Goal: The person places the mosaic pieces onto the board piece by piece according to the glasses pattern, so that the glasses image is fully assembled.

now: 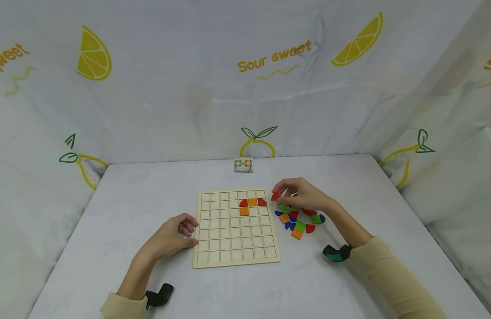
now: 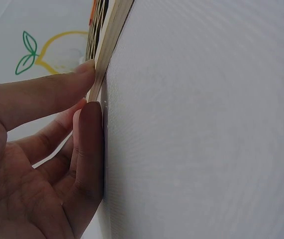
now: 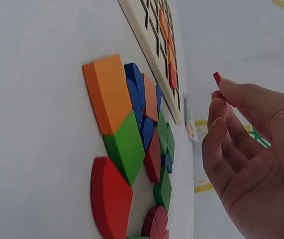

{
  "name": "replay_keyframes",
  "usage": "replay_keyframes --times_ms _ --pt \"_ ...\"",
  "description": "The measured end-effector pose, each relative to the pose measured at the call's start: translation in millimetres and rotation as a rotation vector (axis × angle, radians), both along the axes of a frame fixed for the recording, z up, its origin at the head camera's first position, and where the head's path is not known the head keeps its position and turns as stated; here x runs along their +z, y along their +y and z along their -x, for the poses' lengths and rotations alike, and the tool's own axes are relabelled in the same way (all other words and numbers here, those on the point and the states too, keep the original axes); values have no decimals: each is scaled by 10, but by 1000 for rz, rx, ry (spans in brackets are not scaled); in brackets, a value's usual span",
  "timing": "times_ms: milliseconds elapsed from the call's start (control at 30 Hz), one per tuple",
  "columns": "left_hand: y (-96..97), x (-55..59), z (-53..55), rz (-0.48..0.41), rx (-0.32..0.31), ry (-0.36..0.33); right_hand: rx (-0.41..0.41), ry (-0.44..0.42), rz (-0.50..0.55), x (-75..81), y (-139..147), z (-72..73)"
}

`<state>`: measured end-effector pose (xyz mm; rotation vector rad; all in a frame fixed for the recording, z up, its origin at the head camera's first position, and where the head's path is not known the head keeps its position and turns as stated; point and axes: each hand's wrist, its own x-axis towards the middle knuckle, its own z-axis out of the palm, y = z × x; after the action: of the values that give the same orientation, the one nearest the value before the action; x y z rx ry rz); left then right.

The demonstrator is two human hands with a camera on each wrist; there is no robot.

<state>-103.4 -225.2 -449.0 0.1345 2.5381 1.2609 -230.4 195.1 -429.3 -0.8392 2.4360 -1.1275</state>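
Two bare hands are at a square wooden grid board (image 1: pixel 224 232) lying on the table. The left hand (image 1: pixel 174 235) touches the board's left edge with thumb and fingertips; in the left wrist view its thumb (image 2: pixel 57 92) lies against the wooden rim. Above the loose pieces, off the board's upper right corner, the right hand (image 1: pixel 303 193) pinches a red quarter-circle block (image 1: pixel 275 196) between thumb and fingers. Two red quarter-circles and two orange squares (image 1: pixel 244 212) sit in cells at the board's upper right.
Right of the board lies a loose pile of orange, green, red and blue blocks (image 3: pixel 109 94). A small pattern card (image 1: pixel 243 165) rests at the table's back. White cloth (image 1: pixel 169 110) with lemon prints hangs behind and at the sides. Each wrist wears a black device (image 1: pixel 159 295).
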Motion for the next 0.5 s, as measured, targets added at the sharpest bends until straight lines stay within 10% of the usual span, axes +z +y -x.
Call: replay_keyframes --times_ms 500 --pt "-4 -11 0 -1 3 -5 153 -79 45 0 -403 -104"
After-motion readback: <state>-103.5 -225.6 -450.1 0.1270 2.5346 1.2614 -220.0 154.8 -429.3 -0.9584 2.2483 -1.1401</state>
